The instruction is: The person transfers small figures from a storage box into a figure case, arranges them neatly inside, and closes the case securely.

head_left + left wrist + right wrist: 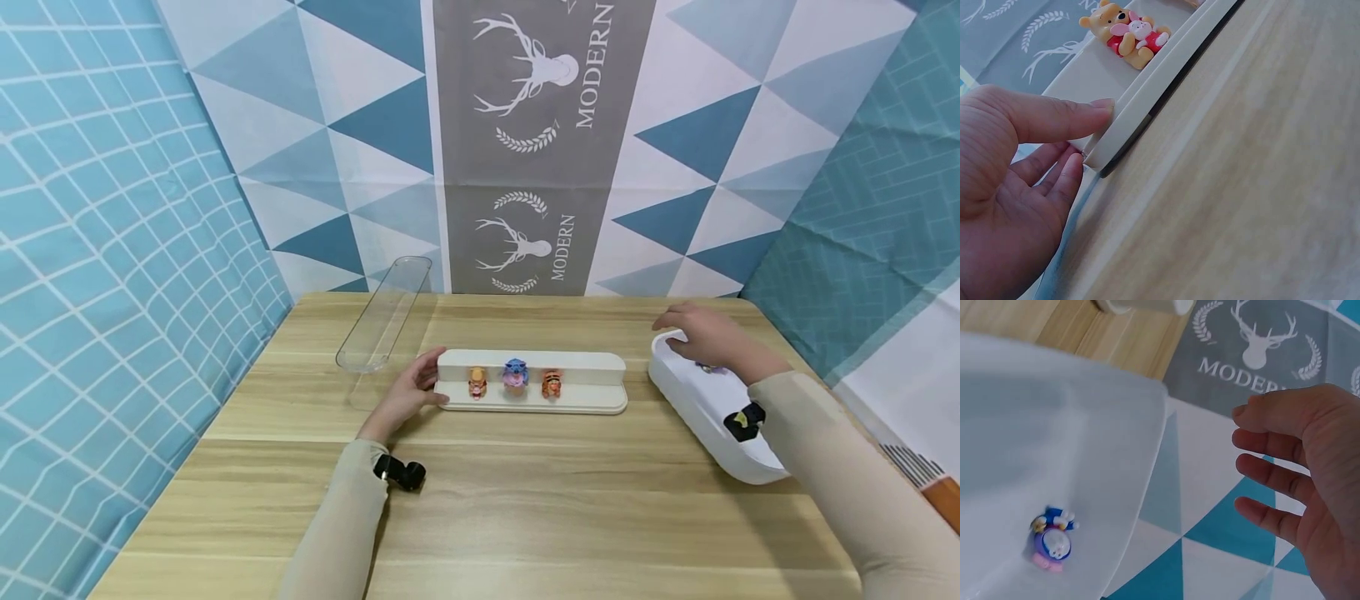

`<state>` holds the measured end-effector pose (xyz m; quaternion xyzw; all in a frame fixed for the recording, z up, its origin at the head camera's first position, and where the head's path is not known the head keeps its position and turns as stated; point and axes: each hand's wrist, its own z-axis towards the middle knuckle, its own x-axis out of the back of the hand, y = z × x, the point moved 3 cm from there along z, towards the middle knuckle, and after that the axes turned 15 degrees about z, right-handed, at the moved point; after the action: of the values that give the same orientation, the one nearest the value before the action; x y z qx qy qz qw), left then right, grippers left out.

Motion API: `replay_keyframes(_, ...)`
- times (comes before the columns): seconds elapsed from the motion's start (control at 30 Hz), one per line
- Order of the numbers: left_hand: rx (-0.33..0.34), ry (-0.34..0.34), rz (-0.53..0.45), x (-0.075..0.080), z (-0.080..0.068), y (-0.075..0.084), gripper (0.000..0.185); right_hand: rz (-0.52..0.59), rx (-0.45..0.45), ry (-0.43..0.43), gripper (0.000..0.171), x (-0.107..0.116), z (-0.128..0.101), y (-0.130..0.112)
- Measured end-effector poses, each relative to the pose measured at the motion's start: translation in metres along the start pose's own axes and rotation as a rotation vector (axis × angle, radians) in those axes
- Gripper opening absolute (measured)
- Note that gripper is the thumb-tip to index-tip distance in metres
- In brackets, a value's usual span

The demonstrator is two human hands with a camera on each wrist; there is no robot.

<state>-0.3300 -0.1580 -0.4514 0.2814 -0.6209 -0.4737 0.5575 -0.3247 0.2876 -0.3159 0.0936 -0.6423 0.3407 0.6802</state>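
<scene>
A cream two-tier display stand [592, 402] sits on the wooden table, its left end between the thumb and fingers of my left hand [408, 392]. In the left wrist view the thumb [1066, 119] lies over the stand's edge, with a bear figurine [1113, 28] holding a small pink one nearby. A blue figurine [515, 372] and an orange striped figurine [551, 383] stand farther along the lower tier. My right hand [705, 337] hovers over the far end of a white bin [697, 417], fingers loosely bent and holding nothing. Inside the bin lies a blue, white and pink figurine [1054, 540].
A clear plastic cover [360, 364] stands at the table's back left. Patterned cloth hangs behind the table [487, 517] and along both sides. The white bin is near the right edge.
</scene>
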Motion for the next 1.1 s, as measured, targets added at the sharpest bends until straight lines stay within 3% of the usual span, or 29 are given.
replay_keyframes(0.3, 0.014, -0.005, 0.006, -0.001, 0.001, -0.001, 0.089, 0.005, -0.055, -0.024, 0.024, 0.001, -0.01, 0.027)
replay_keyframes(0.5, 0.01, -0.003, 0.005, -0.001, 0.002, -0.003, 0.088, 0.024, -0.143, -0.034, 0.026, 0.0, -0.016, 0.044)
replay_keyframes(0.87, 0.008, -0.001, 0.012, 0.0, 0.001, -0.002, 0.088, 0.038, -0.221, -0.036, 0.032, -0.005, -0.023, 0.061)
replay_keyframes(1.1, 0.018, 0.004, 0.026, 0.0, 0.001, -0.002, 0.089, -0.021, -0.282, -0.052, 0.035, -0.013, -0.026, 0.079)
